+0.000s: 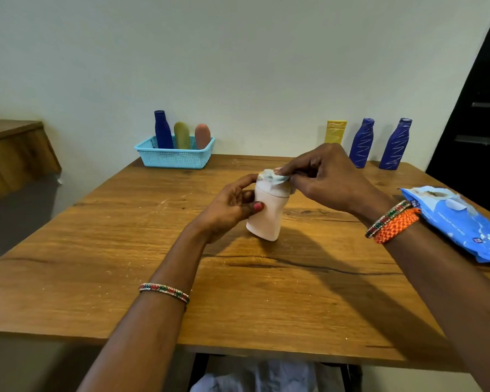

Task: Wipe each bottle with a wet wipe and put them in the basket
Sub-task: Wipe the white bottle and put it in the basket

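Observation:
A pale pink bottle (266,216) stands at the table's middle, tilted slightly. My left hand (229,207) grips its side with thumb and fingers. My right hand (323,176) pinches a wet wipe (275,176) and presses it on the bottle's top. At the back left a light blue basket (176,159) holds a blue bottle (163,131), an olive bottle (182,135) and an orange-pink bottle (203,135). Along the back right stand a yellow bottle (335,131) and two blue bottles (362,142) (396,144) marked with white streaks.
A blue pack of wet wipes (458,222) lies at the table's right edge. The wooden table (125,250) meets a white wall at the back. A wooden ledge (12,145) sits at the left and a dark door (481,108) at the right.

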